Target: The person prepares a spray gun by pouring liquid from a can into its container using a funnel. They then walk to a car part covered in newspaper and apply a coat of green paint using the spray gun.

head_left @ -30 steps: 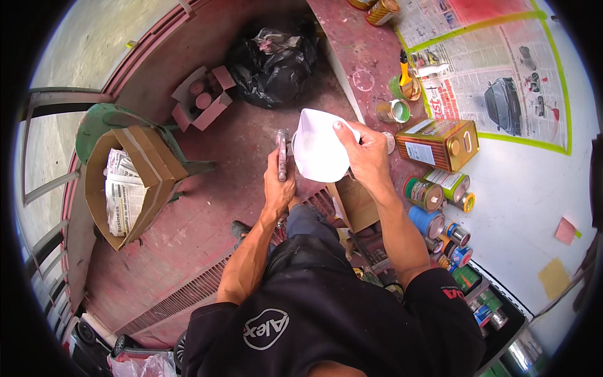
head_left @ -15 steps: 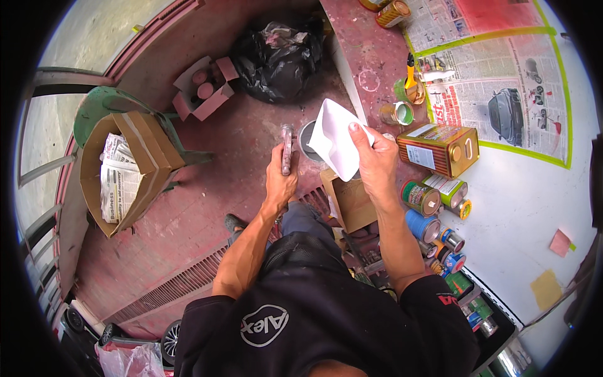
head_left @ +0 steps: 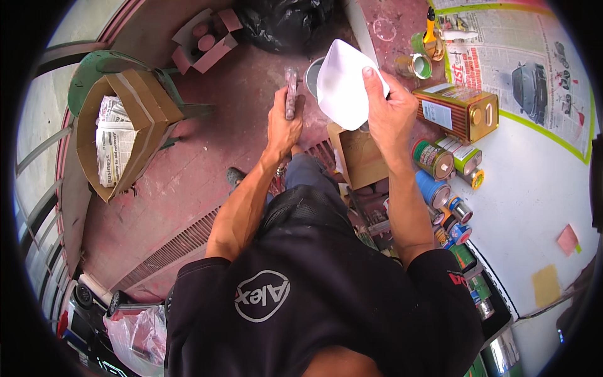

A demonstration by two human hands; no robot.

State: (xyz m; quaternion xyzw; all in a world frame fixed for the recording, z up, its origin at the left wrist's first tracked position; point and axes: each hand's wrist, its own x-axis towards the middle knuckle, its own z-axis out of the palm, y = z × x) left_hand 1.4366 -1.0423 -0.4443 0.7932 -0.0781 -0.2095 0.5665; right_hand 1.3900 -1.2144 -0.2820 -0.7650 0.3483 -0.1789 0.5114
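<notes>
My left hand (head_left: 284,125) grips a pink-stained metal tool (head_left: 291,88), perhaps a spray gun, held upright. Just right of it, a grey round cup (head_left: 311,80) shows partly behind a white paper piece (head_left: 340,85); whether the cup is attached to the tool I cannot tell. My right hand (head_left: 392,110) pinches this cone-like paper at its right side, thumb on the face. The paper hides most of the cup.
At right, a bench carries a gold rectangular tin (head_left: 457,113), paint cans (head_left: 432,158), a brush (head_left: 430,34) and taped newspaper (head_left: 521,50). At left, a green chair (head_left: 94,66) bears a newspaper-filled carton (head_left: 154,119). Ahead lie a black bag (head_left: 282,22) and pink box (head_left: 195,53).
The paper tilted and uncovered more of the cup, then swung back over much of it. The whole view, hands included, shifted upward in the picture; both hands kept their holds.
</notes>
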